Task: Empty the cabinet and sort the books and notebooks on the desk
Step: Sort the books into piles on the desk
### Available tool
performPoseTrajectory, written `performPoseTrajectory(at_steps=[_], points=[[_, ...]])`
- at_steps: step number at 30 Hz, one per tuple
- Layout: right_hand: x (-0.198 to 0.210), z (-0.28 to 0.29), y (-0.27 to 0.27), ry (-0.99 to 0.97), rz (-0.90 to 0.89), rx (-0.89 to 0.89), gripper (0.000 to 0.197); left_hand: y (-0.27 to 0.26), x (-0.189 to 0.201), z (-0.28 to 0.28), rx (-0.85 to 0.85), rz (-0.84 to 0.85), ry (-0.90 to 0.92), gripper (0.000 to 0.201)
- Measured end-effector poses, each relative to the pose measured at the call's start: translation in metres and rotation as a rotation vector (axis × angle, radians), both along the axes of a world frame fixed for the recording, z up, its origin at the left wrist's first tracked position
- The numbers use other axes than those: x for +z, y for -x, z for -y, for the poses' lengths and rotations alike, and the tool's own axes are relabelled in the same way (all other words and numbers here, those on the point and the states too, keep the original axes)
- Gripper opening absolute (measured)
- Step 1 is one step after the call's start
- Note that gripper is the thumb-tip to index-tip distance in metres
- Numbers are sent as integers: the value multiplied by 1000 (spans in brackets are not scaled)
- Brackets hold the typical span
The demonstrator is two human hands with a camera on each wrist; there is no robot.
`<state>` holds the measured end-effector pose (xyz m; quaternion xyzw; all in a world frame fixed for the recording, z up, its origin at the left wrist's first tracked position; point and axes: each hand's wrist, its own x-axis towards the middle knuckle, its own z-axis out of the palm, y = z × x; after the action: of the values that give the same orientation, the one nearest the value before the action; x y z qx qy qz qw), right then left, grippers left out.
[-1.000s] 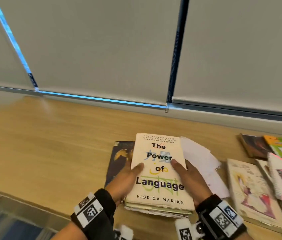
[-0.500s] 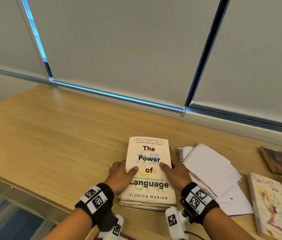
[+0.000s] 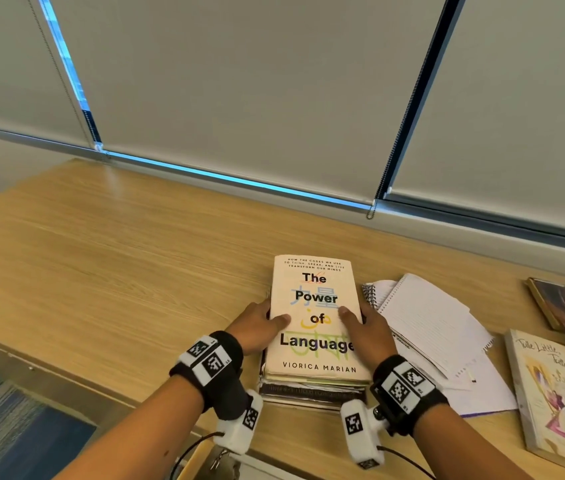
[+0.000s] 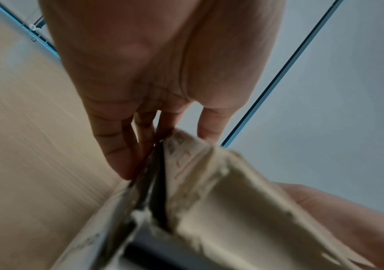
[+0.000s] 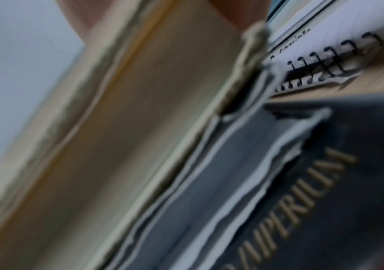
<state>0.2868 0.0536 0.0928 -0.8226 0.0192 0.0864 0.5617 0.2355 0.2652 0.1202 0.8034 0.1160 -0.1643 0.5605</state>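
Observation:
A stack of books lies on the wooden desk, topped by a cream book titled "The Power of Language". My left hand grips the stack's left side, thumb on the cover. On the other side, my right hand grips it the same way. In the left wrist view my fingers press against the stack's edge. The right wrist view shows page edges and a dark book with gold spine lettering low in the stack.
An open spiral notebook with loose sheets lies just right of the stack. Further right lie an illustrated book and a dark book. Window blinds stand behind the desk. The desk's front edge runs by my wrists.
The dark book that stuck out on the left one second ago now sits squared under the top book. Both hands have kept hold of the stack's sides. The head view has shifted.

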Motion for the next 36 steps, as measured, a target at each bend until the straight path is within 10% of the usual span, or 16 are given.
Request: performPoseTrajectory(at_steps=[10,36], points=[[-4,5,3,-86,3,-12,28,39,-3,20,66,61,245,58],[-11,-6,6,-52,27,-54,32,23,7,10,25,39,92,64]])
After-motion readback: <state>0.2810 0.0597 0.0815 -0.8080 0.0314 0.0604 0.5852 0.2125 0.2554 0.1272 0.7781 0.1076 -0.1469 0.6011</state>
